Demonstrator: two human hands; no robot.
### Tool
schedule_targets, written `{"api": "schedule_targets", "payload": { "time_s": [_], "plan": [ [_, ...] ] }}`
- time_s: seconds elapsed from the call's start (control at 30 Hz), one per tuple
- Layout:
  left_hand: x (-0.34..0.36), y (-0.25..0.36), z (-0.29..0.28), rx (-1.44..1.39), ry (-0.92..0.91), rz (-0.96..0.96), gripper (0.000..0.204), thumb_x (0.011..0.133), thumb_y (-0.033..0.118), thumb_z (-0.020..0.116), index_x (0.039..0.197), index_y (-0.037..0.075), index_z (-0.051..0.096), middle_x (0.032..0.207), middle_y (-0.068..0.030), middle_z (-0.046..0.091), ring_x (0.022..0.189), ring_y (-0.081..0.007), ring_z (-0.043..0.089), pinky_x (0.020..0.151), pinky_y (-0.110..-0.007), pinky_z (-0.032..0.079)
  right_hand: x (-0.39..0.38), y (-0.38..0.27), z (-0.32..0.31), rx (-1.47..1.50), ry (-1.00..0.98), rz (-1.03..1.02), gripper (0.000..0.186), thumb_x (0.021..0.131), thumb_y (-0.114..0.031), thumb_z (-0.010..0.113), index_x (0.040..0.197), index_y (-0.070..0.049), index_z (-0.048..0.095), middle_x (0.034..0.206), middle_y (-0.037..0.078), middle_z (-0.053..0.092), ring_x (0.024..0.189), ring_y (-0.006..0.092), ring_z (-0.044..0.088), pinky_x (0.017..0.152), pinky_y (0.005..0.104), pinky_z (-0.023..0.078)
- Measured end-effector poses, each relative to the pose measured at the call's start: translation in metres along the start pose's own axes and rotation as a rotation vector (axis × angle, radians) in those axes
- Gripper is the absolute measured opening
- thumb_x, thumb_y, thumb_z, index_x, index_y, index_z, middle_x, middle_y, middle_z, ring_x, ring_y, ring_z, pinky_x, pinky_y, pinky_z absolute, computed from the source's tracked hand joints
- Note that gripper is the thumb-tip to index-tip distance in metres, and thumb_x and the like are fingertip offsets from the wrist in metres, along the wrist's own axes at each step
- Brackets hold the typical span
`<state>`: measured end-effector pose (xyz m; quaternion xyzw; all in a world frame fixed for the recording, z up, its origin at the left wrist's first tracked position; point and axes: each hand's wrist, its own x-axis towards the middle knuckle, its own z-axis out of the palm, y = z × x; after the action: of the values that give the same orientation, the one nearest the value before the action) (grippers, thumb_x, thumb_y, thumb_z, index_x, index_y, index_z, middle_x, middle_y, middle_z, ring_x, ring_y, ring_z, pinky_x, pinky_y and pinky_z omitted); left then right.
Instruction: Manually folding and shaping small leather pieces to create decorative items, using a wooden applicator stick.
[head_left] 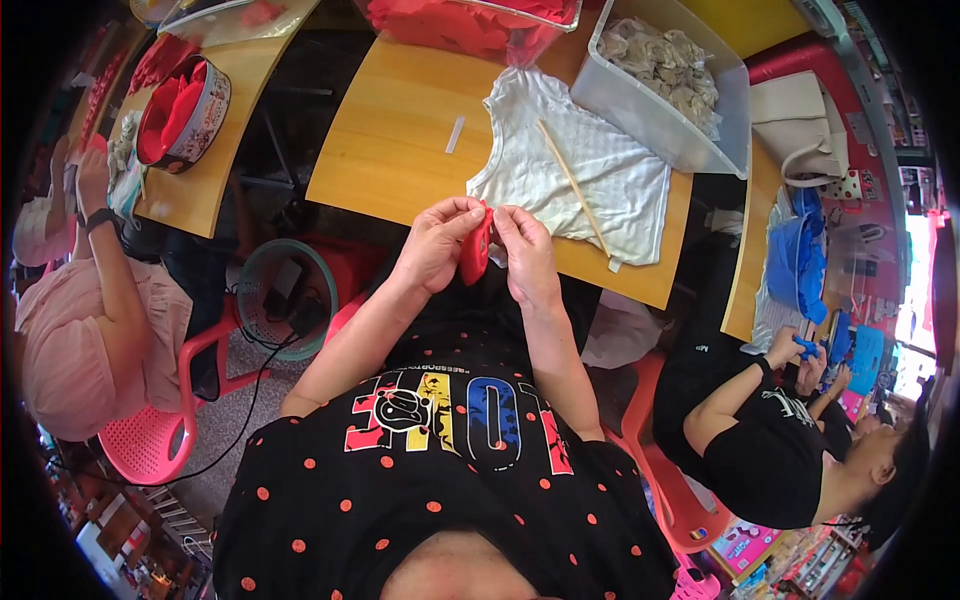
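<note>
A small piece of red fabric [474, 258] is pinched between my two hands in front of the table's near edge. My left hand [437, 245] grips it with thumb and fingertips from one side. From the other, my right hand [527, 256] pinches its upper end, so the fingertips of both hands nearly meet. The cloth hangs down below them. Just beyond my hands, a white shirt-like cloth [625, 190] lies spread on the wooden table [385, 130]. Across that cloth rests a thin wooden stick [575, 190]. A short white strip [455, 135] lies to its left.
A clear bin [625, 105] of crumpled beige fabric stands at the table's far right, and another bin [545, 45] holds red pieces. On the left table sits a round tin [205, 125] with red fabric. Co-workers [90, 340] sit left and right. A mesh basket [327, 270] stands below.
</note>
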<state>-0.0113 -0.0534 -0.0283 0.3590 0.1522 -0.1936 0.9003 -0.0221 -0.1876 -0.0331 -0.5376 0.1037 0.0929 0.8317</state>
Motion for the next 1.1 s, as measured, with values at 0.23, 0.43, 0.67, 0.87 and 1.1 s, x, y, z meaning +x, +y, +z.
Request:
{"api": "schedule_targets", "payload": {
  "time_s": [0.23,0.43,0.67,0.87,1.1],
  "plan": [
    [0.002,0.002,-0.008,-0.012,-0.069,-0.126,0.008,0.091,0.01,0.058,0.094,0.002,0.059,0.089,-0.0039,0.061,0.079,-0.0119,0.059,0.072,-0.026,0.05,-0.001,-0.004,-0.006,0.219,-0.05,0.205,0.016,0.093,-0.02,0.057,0.094,-0.006,0.062,0.081,-0.002,0.062,0.07,0.006,0.055,0.067,0.0207,0.044],
    [-0.002,0.003,0.001,0.115,-0.012,-0.008,0.009,0.091,0.01,0.058,0.092,0.001,0.059,0.084,-0.0038,0.06,0.069,-0.0094,0.057,0.063,-0.022,0.048,0.0,-0.007,-0.001,-0.307,0.065,-0.083,0.019,0.09,-0.018,0.062,0.092,0.001,0.065,0.076,-0.002,0.061,0.067,0.0029,0.051,0.062,0.0193,0.042],
    [-0.001,-0.004,-0.005,0.578,-0.005,0.219,0.015,0.089,0.01,0.062,0.098,-0.001,0.059,0.084,-0.0062,0.062,0.074,-0.0089,0.059,0.063,-0.022,0.049,-0.002,-0.017,-0.011,-0.389,-0.007,-0.032,0.013,0.088,-0.015,0.063,0.088,-0.002,0.065,0.074,-0.004,0.057,0.066,0.0018,0.048,0.058,0.0167,0.038],
    [-0.01,0.014,0.005,0.157,-0.064,-0.093,0.022,0.088,0.007,0.061,0.108,0.0,0.057,0.105,-0.0106,0.06,0.092,-0.0142,0.061,0.076,-0.028,0.053,-0.005,-0.021,-0.005,0.198,0.029,0.19,0.013,0.09,-0.017,0.06,0.09,-0.005,0.064,0.071,-0.004,0.058,0.061,0.0037,0.049,0.058,0.0188,0.041],
    [0.0,0.018,0.0,0.12,-0.066,-0.078,0.035,0.086,0.005,0.063,0.119,-0.002,0.051,0.104,-0.0095,0.061,0.094,-0.0169,0.061,0.081,-0.032,0.053,-0.015,-0.017,-0.009,0.016,0.02,0.007,0.027,0.09,-0.019,0.062,0.108,0.001,0.058,0.096,0.003,0.061,0.081,0.0069,0.056,0.072,0.0216,0.046]
  ]
}}
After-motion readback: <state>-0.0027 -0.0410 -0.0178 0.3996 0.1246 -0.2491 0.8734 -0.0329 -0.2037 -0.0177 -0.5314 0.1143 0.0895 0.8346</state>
